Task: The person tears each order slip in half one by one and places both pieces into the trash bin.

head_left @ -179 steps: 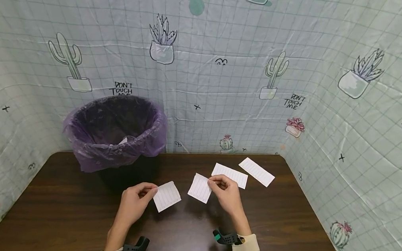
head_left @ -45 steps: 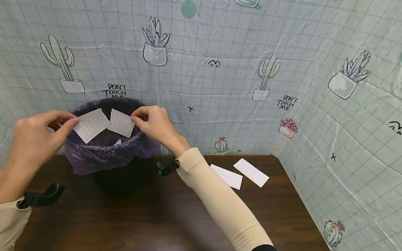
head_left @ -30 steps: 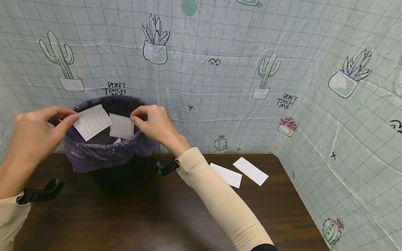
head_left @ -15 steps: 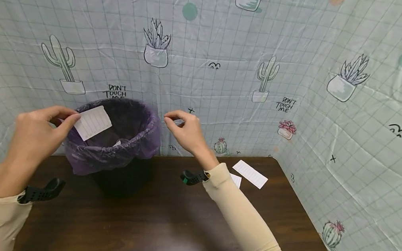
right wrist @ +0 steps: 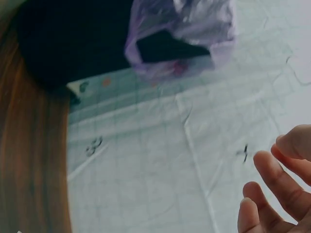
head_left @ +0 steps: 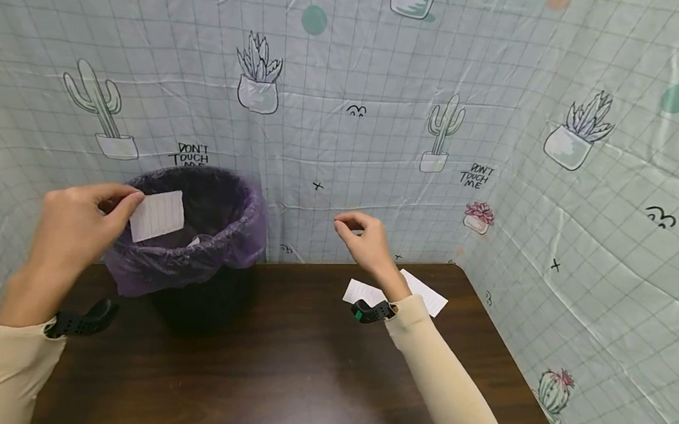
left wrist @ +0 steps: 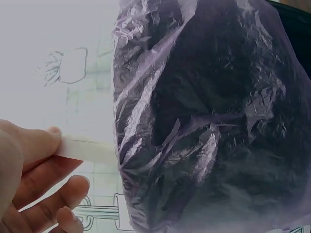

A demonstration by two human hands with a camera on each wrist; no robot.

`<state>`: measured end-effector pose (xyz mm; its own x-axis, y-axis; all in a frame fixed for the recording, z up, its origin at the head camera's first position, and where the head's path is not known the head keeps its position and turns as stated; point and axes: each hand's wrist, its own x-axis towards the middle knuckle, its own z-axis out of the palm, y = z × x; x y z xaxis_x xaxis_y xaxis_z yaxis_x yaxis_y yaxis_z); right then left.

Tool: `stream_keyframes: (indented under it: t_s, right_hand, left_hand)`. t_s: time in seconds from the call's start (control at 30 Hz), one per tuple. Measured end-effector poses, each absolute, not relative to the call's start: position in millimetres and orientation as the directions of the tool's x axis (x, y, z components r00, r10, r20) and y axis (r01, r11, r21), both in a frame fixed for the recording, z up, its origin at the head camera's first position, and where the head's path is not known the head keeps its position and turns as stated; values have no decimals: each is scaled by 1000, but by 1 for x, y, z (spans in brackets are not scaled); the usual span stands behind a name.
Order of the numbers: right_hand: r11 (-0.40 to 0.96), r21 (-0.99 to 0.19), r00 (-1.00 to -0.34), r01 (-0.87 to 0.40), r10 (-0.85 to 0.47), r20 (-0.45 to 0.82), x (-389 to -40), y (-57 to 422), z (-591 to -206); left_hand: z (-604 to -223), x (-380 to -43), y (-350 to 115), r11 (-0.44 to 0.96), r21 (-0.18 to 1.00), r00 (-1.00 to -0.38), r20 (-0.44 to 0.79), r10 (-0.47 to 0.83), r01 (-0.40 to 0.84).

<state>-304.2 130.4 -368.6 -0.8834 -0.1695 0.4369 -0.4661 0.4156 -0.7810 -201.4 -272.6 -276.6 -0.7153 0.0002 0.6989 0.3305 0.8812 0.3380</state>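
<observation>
In the head view my left hand (head_left: 73, 232) pinches a torn piece of white lined paper (head_left: 157, 215) between thumb and fingertips, over the mouth of a black trash bin lined with a purple bag (head_left: 173, 271). The left wrist view has the paper piece (left wrist: 90, 149) nearly edge-on beside the bag. My right hand (head_left: 370, 241) holds nothing; its fingers are loosely bent, in the air to the right of the bin. Behind and below its wrist lie two lined paper slips, one (head_left: 363, 292) partly covered by the wrist strap, the other (head_left: 429, 297) by the forearm.
Inside the bin a bit of white paper (head_left: 196, 241) shows near the front rim. The bin stands at the back left of a dark wooden table (head_left: 277, 368). A printed cloth (head_left: 345, 145) hangs around the back and sides.
Both hands carried paper pieces from the table to the bin. The right hand let its piece go and moved right, toward the slips. The left hand stays over the bin, its paper turned slightly.
</observation>
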Motion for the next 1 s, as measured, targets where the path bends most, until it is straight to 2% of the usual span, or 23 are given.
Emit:
stream_keyframes:
  t_s: [0.17, 0.27, 0.47, 0.63, 0.87, 1.0]
  right_hand:
    - [457, -786, -908, -415, -151, 391, -301, 150, -387]
    - [474, -790, -919, -388, -137, 369, -299, 163, -398]
    - [510, -789, -934, -342, -90, 346, -298, 188, -416]
    - [534, -789, -948, -305, -85, 308, -299, 203, -434]
    - [553, -809, -976, -200, -43, 212, -300, 219, -462]
    - [574, -807, -985, -142, -1, 172, -300, 226, -480]
  left_hand:
    - [-278, -198, -268, 871, 381, -758, 652, -14, 312]
    - [-280, -196, -265, 844, 415, -756, 655, -18, 339]
    - [-280, -190, -251, 808, 391, -655, 756, -8, 441]
    - [-284, -181, -235, 766, 407, -575, 816, -60, 497]
    - [-305, -170, -208, 622, 427, -450, 883, -133, 656]
    - [-317, -162, -191, 553, 418, -415, 899, -139, 721]
